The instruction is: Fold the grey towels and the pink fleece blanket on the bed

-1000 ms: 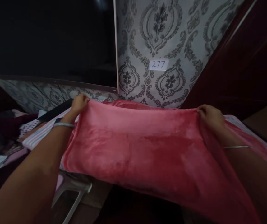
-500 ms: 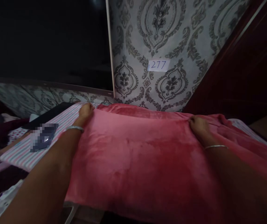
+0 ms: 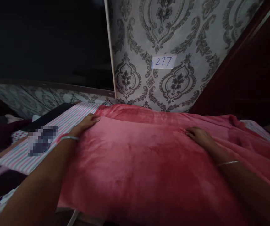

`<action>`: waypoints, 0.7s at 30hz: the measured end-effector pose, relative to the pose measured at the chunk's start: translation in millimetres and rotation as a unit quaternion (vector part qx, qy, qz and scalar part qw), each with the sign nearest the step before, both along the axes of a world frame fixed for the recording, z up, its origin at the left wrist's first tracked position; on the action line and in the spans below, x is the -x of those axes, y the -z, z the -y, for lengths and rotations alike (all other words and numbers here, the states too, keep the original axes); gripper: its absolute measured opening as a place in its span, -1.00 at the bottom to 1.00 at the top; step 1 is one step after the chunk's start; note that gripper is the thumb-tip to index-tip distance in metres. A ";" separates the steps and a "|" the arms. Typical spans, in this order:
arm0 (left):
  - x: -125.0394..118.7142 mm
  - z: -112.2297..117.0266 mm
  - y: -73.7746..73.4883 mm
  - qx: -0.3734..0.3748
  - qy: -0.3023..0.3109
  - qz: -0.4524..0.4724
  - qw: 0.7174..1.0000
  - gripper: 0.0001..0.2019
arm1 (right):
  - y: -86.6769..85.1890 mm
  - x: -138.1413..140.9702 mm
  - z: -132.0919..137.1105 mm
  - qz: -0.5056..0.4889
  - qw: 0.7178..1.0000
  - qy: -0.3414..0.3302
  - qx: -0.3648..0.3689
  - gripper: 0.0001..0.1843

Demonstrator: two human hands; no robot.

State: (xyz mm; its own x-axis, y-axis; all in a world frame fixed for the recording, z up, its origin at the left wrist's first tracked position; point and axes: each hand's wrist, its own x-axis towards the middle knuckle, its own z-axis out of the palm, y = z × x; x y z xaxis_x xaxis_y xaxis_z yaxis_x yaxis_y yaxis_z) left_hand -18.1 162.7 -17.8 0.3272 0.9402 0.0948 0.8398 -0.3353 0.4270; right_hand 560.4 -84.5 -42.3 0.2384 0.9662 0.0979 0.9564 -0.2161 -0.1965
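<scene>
A pink and red plush blanket point(image 3: 130, 157) lies spread before me, its near part hanging over the front edge. A flap of it is folded so that a lighter pink edge runs between my hands. My left hand point(image 3: 89, 121) is closed on the left end of that edge, beside the striped cloth. At the other end, my right hand point(image 3: 199, 136) pinches the edge, and small creases run toward its fingertips. Part of the fingers of each hand is hidden from this angle. Each wrist wears a silvery bangle.
Striped cloth point(image 3: 19, 157) covers the surface under the blanket; a dark, pixelated object point(image 3: 42, 141) rests on it. A large black screen point(image 3: 45, 40) hangs at left. Patterned wallpaper bears a paper marked 277 point(image 3: 163, 62). A dark red panel point(image 3: 248, 69) slants at right.
Both hands have lowered and come slightly nearer with the blanket's edge, which now lies flatter. More of the red part behind shows. The fingers of my right hand are straighter, and the view has shifted slightly.
</scene>
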 end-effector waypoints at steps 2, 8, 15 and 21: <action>-5.7 2.1 -1.6 -0.015 0.007 -0.026 1.000 -0.62 | 1.6 3.7 -0.4 0.005 1.000 0.006 -0.003 -0.75; -13.8 0.6 -14.4 -0.084 -0.047 -0.041 0.995 -0.75 | -22.2 10.9 -1.6 0.019 0.993 0.111 -0.031 -0.65; -24.7 -30.4 -52.0 -0.143 -0.131 -0.052 0.980 -0.71 | -69.6 -14.0 -36.4 0.043 0.987 0.125 -0.093 -0.63; -56.5 -53.6 -30.9 -0.108 -0.143 -0.050 0.983 -0.71 | -26.0 -26.8 -70.1 0.069 0.989 0.128 -0.036 -0.63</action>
